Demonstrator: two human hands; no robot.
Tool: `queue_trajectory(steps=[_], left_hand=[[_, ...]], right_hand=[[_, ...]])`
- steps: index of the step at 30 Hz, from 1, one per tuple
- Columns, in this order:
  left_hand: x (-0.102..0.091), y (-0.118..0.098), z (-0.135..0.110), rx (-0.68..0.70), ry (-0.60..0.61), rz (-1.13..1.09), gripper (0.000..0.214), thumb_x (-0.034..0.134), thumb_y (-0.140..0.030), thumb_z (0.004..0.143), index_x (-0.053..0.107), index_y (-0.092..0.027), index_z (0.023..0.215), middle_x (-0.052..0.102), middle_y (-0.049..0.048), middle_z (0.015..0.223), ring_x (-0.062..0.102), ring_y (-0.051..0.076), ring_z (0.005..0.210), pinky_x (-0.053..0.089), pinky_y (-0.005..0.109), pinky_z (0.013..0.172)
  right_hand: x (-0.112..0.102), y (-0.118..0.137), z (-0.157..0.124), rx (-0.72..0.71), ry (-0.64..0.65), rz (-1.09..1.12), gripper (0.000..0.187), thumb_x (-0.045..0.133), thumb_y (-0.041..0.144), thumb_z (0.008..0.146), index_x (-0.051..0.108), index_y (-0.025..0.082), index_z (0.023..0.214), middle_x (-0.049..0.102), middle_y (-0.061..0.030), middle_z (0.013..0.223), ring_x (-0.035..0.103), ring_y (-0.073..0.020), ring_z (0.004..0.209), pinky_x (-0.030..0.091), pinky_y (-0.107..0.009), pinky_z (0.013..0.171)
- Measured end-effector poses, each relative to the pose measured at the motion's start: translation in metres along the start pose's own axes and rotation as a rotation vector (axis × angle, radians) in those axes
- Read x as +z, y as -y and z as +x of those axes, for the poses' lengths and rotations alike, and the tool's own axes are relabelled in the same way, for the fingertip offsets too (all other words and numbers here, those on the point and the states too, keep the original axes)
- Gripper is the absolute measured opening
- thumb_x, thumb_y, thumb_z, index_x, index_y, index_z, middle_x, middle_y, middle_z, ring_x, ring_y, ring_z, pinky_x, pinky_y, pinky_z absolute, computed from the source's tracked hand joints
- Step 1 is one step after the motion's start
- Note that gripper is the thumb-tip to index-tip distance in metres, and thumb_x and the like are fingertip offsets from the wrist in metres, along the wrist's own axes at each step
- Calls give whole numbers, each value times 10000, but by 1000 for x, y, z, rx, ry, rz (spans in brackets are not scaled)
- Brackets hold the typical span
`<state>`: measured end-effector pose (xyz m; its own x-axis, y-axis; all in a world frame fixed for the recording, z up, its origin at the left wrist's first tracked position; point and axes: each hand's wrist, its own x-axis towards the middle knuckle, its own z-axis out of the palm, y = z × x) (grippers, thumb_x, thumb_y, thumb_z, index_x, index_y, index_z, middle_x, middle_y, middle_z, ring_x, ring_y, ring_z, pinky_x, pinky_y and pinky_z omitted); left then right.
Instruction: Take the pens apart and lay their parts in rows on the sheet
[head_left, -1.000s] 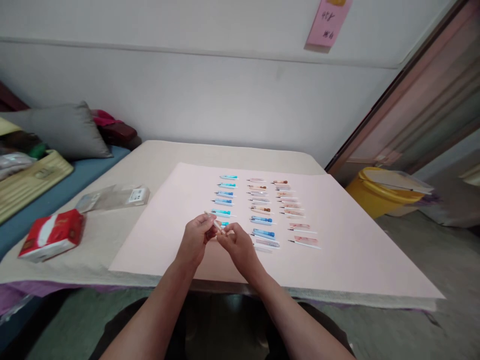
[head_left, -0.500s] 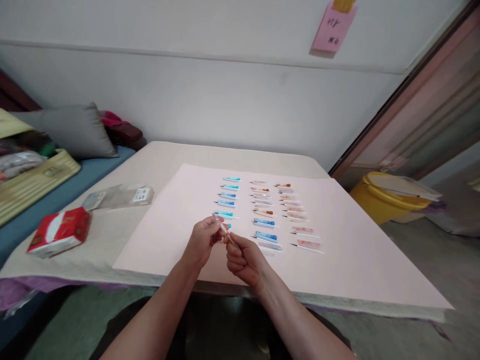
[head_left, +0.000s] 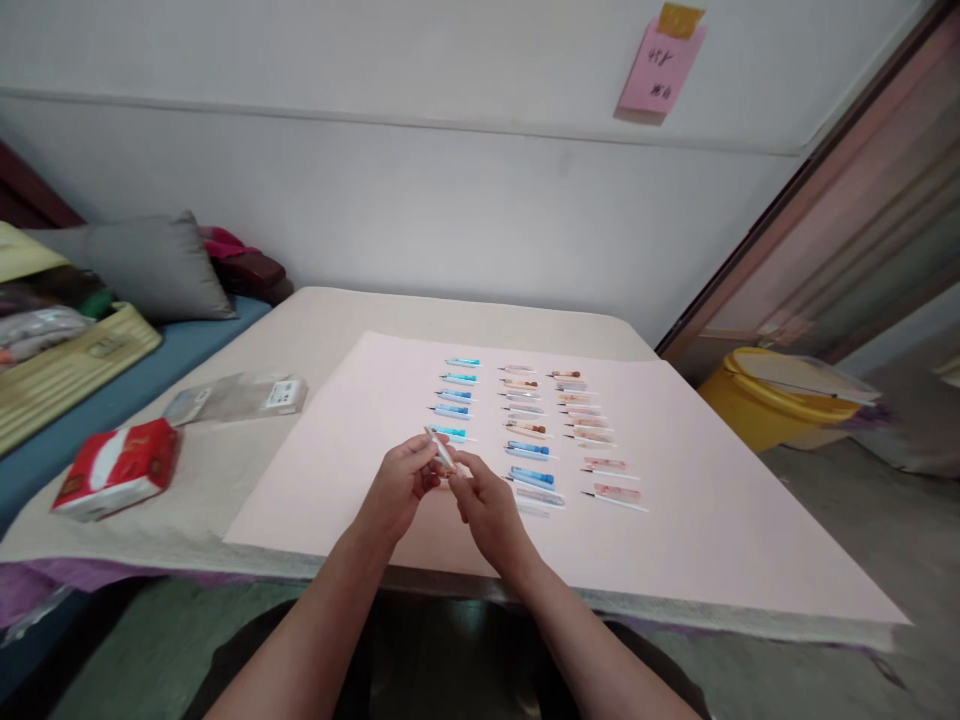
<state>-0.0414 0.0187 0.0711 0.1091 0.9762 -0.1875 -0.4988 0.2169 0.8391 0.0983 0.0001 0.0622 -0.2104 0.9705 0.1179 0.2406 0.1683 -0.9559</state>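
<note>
Between my two hands, above the near side of the pink sheet, is a slim white pen (head_left: 440,449), tilted with its tip up and to the left. My left hand (head_left: 399,484) is closed, pinching the pen along its barrel. My right hand (head_left: 486,507) is closed with thumb and fingers at the pen's lower end, which they partly cover. Just beyond my hands lies a column of blue pen barrels (head_left: 453,411) with thin white refills beside them. To the right are brown, clear and blue barrels (head_left: 531,450), then pinkish barrels (head_left: 611,464) with dark-tipped refills.
The pink sheet (head_left: 720,520) covers much of a beige-topped table (head_left: 330,315). A red tissue pack (head_left: 116,468) and a clear plastic bag (head_left: 236,397) lie at left. Beyond the table's right side stands a yellow bucket (head_left: 772,400). A white wall rises behind.
My right hand has shifted from a curled fist below the pen to a fingertip hold at its lower end. My left hand has hardly moved.
</note>
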Motion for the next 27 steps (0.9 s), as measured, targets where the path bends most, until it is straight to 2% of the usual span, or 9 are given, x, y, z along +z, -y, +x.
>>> queue_trajectory(steps=[3,6,9,12,15,20,24,27], left_hand=[[-1,-2,0,5,-21,-10,273,657,-307,721,660,-121,921,617,56,781,542,75,607,426,189,570],[-1,-3,0,20,-79,-27,275,655,-340,723,652,-129,901,608,49,804,542,69,603,429,181,549],[-3,-3,0,40,-146,-45,295,642,-387,729,643,-128,869,573,28,742,528,65,582,427,178,523],[-3,-3,-1,49,-165,-18,294,650,-402,716,636,-126,817,544,11,675,511,65,565,419,177,516],[-4,-3,-1,57,-162,53,236,698,-342,673,611,-127,715,533,-3,635,493,61,558,407,176,534],[-4,-5,-1,55,-139,112,201,703,-298,666,618,-123,718,540,-3,611,472,60,530,373,183,530],[-1,-7,-2,70,-81,117,180,682,-289,689,621,-124,728,565,10,621,476,68,533,366,193,533],[1,-7,-3,73,-73,110,175,681,-285,685,605,-128,688,577,15,617,474,68,520,350,193,516]], right_hand=[[-1,1,-2,-48,-11,-160,363,418,373,886,526,245,1208,534,35,580,449,-103,504,330,-205,511],[-1,2,-3,-95,-43,-336,324,400,355,894,549,256,1164,592,19,654,474,-108,521,313,-204,518],[0,2,-4,-125,-56,-490,293,383,341,900,570,247,1105,601,18,635,476,-111,495,291,-207,511],[1,1,-4,-137,-59,-555,290,368,338,904,573,230,1078,608,10,626,501,-121,504,289,-208,514],[3,0,-5,-144,-58,-551,295,373,331,900,561,226,1101,625,-1,659,526,-128,538,293,-210,527],[3,1,-6,-75,-37,-360,317,417,345,874,527,206,1137,529,32,567,422,-111,470,255,-218,490],[5,4,-5,28,-6,-6,227,481,342,841,563,219,1014,403,66,518,329,-84,458,235,-207,464],[8,7,-3,188,19,314,197,541,348,800,559,198,926,332,88,475,266,-63,418,196,-187,412]])
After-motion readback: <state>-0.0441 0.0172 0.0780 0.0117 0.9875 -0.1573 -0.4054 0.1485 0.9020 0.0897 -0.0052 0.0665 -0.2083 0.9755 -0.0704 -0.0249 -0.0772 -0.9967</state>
